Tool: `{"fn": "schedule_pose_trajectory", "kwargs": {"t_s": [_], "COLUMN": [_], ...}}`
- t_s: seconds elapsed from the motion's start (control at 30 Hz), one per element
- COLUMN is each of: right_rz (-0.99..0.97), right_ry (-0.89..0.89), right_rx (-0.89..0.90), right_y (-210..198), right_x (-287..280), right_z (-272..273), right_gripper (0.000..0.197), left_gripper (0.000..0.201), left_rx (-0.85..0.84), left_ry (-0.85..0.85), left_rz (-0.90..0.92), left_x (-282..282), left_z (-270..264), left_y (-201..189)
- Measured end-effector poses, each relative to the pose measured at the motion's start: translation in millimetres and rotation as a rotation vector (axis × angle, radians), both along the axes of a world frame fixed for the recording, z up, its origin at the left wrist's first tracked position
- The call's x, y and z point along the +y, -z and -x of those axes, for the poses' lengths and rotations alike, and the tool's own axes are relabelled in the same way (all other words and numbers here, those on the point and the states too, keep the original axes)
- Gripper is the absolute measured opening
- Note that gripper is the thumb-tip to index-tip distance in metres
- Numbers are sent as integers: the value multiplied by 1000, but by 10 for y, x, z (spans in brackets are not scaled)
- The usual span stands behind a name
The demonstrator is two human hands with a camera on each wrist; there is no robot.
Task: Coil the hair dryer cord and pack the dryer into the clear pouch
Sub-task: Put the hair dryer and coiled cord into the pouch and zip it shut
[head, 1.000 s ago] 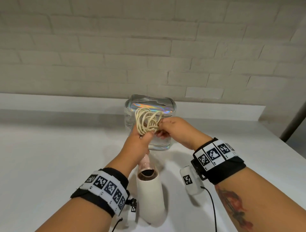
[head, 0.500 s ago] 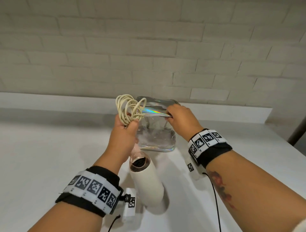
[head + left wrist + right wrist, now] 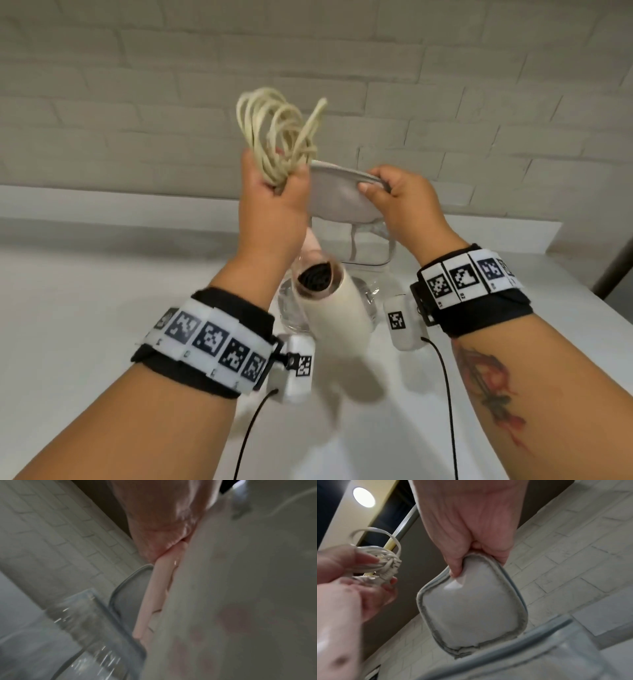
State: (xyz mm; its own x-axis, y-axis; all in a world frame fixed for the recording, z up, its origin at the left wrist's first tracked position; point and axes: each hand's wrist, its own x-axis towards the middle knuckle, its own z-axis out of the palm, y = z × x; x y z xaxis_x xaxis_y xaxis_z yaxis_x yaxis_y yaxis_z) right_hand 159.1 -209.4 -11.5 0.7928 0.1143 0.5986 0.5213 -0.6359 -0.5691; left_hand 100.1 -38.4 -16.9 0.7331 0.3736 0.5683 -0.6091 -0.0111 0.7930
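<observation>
My left hand [image 3: 274, 192] is raised and grips the coiled cream cord [image 3: 277, 133], its loops standing above the fist. The cream hair dryer [image 3: 337, 310] hangs below that hand, its dark grille end turned toward me; the pink handle [image 3: 157, 588] runs along my palm in the left wrist view. My right hand [image 3: 394, 195] pinches the edge of the grey zip lid [image 3: 342, 202] of the clear pouch [image 3: 373, 253] and holds it lifted open. From the right wrist, the lid [image 3: 471, 605] hangs under my fingers [image 3: 455, 570], with the cord bundle [image 3: 385, 561] to the left.
The pouch stands on a white table [image 3: 85, 308] against a pale brick wall [image 3: 137, 85]. A low white ledge [image 3: 102, 202] runs along the table's back. Thin black cables [image 3: 448, 394] trail from the wrist cameras toward me.
My left hand has lifted the cord coil and the dryer higher. My right hand left the coil, took the pouch's lid and raised it open.
</observation>
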Motion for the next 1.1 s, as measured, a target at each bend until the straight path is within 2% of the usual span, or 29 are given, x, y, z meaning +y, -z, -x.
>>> {"fn": "schedule_pose_trajectory", "kwargs": {"t_s": [0.1, 0.17, 0.2, 0.27, 0.3, 0.33, 0.4, 0.57, 0.67, 0.73, 0.83, 0.9, 0.97, 1.0, 1.1], "right_rz": [-176, -275, -318, -387, -410, -430, -474, -604, -662, -710, -712, -667, -608, -573, -437], "right_ry": [-25, -35, -40, -55, -62, -69, -90, -114, -114, -76, -48, -90, -144, -172, -219], "right_rx": [14, 37, 52, 74, 81, 84, 92, 95, 102, 98, 96, 93, 101, 114, 152], "right_y": [-20, -27, -30, -34, -33, -37, -48, -64, -16, -1, -26, -32, -11, 7, 80], "right_x": [34, 35, 32, 16, 9, -6, -36, -133, -174, -210, -215, -149, -58, -19, 27], "right_z": [-4, -17, -23, -37, -45, -53, -66, -93, -113, -148, -146, -93, -14, 19, 99], "right_gripper": [10, 6, 6, 7, 8, 8, 9, 14, 16, 10, 13, 12, 13, 15, 17], "left_gripper": [29, 26, 21, 13, 30, 38, 44, 55, 63, 59, 43, 35, 34, 40, 74], "left_rx": [-310, -454, -489, -502, -462, -472, -465, -282, -234, -184, 42, 149, 197, 245, 543], "left_ry": [-63, -196, -320, -309, -419, -419, -444, -422, -369, -330, -275, -278, -242, -192, -78], "left_rz": [0, -28, -32, -5, -78, -139, -357, -890, -1126, -1322, -1668, -1704, -1666, -1627, -1579], "left_x": [-9, 23, 28, 4, -11, -40, -129, -202, -156, -115, -77, -72, -113, -151, -305], "left_z": [-12, -100, -165, -306, -326, -377, -460, -684, -714, -733, -798, -870, -941, -964, -980], "left_y": [-398, -585, -646, -696, -691, -645, -469, 60, 211, 289, 376, 369, 362, 370, 410]}}
